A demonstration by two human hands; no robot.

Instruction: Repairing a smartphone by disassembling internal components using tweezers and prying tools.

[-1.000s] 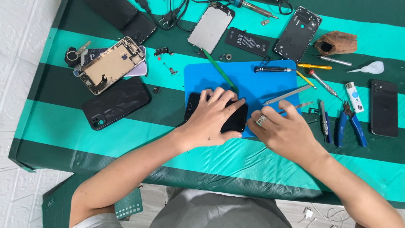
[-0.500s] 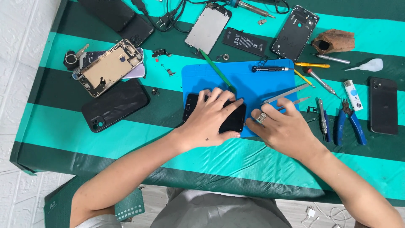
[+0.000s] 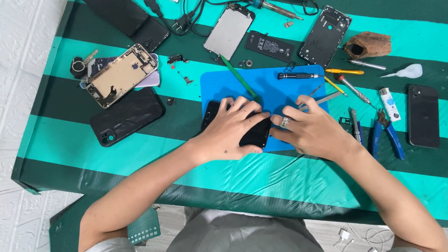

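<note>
phone [image 3: 254, 133]: showing black
mat [image 3: 270, 88]: showing plain blue
tablecloth [image 3: 70, 140]: showing teal and dark-green stripes
pliers [image 3: 389, 140]: showing blue handles

Glossy black glass-faced phone [image 3: 254, 133] lies on a matt blue rubbery mat [image 3: 275, 91] – at nine o'clock, a textured black plastic case [image 3: 127, 116] on sheeny striped green cloth [image 3: 70, 140].

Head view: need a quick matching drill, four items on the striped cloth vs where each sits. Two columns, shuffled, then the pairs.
Things:
1. black smartphone on the blue rubber mat
2. blue-handled pliers
3. opened gold phone frame
4. white squeeze bottle

Places:
A. far right, near the cloth's top
B. under both hands
C. left of the mat
D. just right of the right hand

Pairs: 1-B, 2-D, 3-C, 4-A
</note>
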